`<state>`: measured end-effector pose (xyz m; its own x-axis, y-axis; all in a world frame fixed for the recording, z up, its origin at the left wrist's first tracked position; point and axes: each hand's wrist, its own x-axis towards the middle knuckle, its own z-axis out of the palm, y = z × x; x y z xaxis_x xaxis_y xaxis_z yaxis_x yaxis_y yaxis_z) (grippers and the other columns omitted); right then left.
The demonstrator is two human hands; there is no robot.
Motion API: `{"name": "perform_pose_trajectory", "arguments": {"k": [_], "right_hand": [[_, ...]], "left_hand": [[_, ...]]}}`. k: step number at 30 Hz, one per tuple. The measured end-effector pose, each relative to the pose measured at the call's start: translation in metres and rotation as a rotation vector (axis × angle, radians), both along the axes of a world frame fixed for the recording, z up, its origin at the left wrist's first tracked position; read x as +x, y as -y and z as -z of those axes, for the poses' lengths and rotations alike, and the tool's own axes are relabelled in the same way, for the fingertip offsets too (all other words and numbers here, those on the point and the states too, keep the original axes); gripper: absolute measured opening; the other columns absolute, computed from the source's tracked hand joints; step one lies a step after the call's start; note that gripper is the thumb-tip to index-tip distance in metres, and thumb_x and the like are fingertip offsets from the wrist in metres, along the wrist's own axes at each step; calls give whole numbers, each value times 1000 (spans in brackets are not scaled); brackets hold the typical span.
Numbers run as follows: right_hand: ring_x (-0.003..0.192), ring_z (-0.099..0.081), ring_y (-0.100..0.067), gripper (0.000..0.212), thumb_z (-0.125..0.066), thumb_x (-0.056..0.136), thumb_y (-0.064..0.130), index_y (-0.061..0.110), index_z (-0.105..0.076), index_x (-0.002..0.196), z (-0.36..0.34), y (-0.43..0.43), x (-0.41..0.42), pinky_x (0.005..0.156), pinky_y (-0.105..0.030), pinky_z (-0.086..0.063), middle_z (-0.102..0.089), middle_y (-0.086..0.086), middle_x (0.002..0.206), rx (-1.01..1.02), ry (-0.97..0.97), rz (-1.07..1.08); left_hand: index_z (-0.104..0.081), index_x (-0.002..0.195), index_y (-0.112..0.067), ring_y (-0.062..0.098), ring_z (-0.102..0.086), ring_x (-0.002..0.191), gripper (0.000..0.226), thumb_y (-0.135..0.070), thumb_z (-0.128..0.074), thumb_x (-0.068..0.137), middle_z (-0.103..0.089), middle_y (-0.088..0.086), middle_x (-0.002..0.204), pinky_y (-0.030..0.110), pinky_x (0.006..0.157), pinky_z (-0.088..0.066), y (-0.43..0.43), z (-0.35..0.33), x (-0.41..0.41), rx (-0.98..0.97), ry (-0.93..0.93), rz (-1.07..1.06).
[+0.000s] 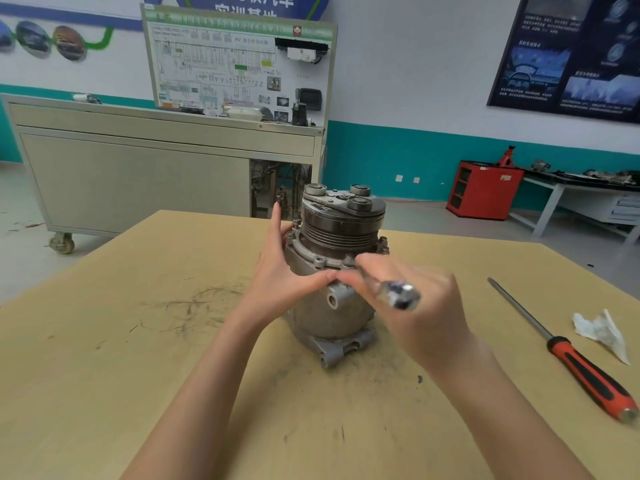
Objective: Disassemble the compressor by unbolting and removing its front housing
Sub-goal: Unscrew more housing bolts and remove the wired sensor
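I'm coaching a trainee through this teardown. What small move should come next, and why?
Probably seat the tool on the nearest of the bolts and start loosening it. The right hand grips the blurred tool with its tip at the front housing flange, bolts show along that rim, and the left hand presses flat against the compressor, bracing it.

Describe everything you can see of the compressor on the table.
The compressor is grey metal, standing upright on the table on its mounting lugs. A dark grooved pulley with a three-boss clutch plate tops it; a bolted flange sits beneath, and a round port faces the camera. The left-hand grip presses its side; the right-hand grip holds a blurred metal tool at the flange.
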<state>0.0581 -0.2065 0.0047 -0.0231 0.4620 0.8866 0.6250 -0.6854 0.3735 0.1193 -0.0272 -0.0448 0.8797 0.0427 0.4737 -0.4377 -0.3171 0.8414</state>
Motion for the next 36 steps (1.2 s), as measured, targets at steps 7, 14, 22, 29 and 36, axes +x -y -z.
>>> {"name": "perform_pose_trajectory", "arguments": {"k": [7,14,22,29,36], "right_hand": [[39,-35,-14,46,-51,96,31,4,-65,62,9,-11,-4,34,-23,-32,-43,0,47,-23,53,26],[66,-71,-19,27,-43,100,23,8,-64,91,19,29,22,58,-23,-56,-72,-4,71,785,-1061,-757],[45,-63,-11,43,-42,94,17,10,-76,69,7,40,88,43,-16,-51,-65,-4,55,1009,-1751,-1052],[55,-69,-23,37,-47,96,34,11,-70,77,-6,32,39,49,-23,-53,-70,-9,63,877,-1077,-765],[51,-66,-21,45,-45,99,30,-2,-72,81,-2,7,1,41,-34,-54,-71,-9,68,256,-199,-175]], "left_hand": [[7,147,-52,7,-37,136,137,-83,-75,41,-37,-33,134,49,117,-25,1,0,-1,-23,-16,-3],[8,149,-46,14,-33,139,143,-84,-73,38,-33,-15,140,50,117,-24,1,-3,-5,-9,-29,-13],[9,149,-46,13,-32,139,137,-71,-76,44,-31,-9,148,48,117,-27,0,-5,-6,1,-36,-5],[8,149,-46,14,-31,141,138,-72,-76,43,-30,-7,153,50,117,-26,2,-7,-8,-5,-45,-1],[8,146,-49,15,-33,140,139,-83,-72,38,-33,-8,149,50,117,-26,3,-6,-9,-10,-42,-8]]}}
